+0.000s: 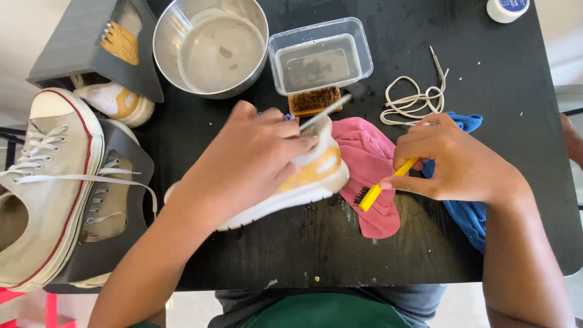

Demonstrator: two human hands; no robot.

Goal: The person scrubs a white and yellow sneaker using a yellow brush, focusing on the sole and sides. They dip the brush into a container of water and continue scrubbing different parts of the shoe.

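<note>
My left hand (255, 155) grips a white and yellow sneaker (306, 182) from above, holding it on its side on the black table (425, 243). A thin metal-handled brush (325, 112) sticks out from under that hand's fingers. My right hand (452, 161) holds a small yellow-handled brush (379, 189), its dark bristles resting on a pink cloth (370, 164) just right of the sneaker's toe. A blue cloth (467, 212) lies under my right wrist.
A steel bowl (209, 45) and a clear plastic tub (320, 54) of murky water stand at the back, a wooden brush (314, 100) before the tub. Loose white laces (413, 100) lie at right. Grey canvas sneakers (51, 182) and another yellow sneaker (115, 100) sit at left.
</note>
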